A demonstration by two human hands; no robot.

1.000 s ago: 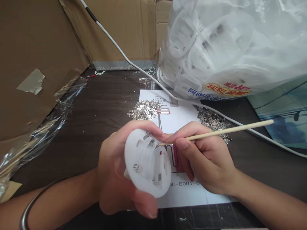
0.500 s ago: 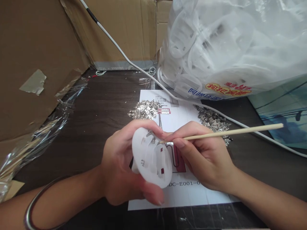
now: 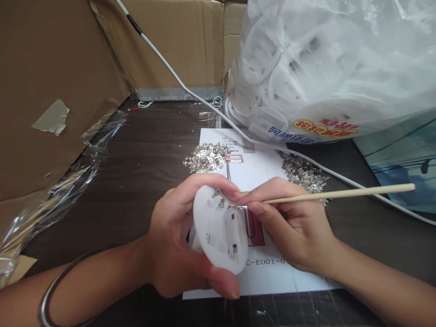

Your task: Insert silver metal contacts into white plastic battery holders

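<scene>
left hand (image 3: 172, 247) cups a white oval piece (image 3: 220, 234) while the right hand (image 3: 294, 227) guides a thin stick (image 3: 337, 195) at its edge

the left hand is curled partway closed, fingers wrapped around the far side and top of the white oval piece, thumb along its bottom rim. the right hand is pinched tight, thumb and forefinger gripping the thin stick, whose blunt end points away to the right. the piece is held up in front of the person, over a printed sheet (image 3: 272, 281) on a dark counter (image 3: 150, 141). its recessed face shows small metal fittings, including a coil (image 3: 221, 203) near the top.

over the last second the piece has turned more edge-on and shifted slightly right; the stick has moved right with it, its tip staying close to the coil. that suggests the work is centred on this upper slot, not yet finished. whether the tip presses on metal cannot be told.

beyond the hands lie two heaps of small silver parts, one left (image 3: 207, 157), one right (image 3: 304, 171), and a clear bag (image 3: 323, 68) of similar white pieces.
</scene>
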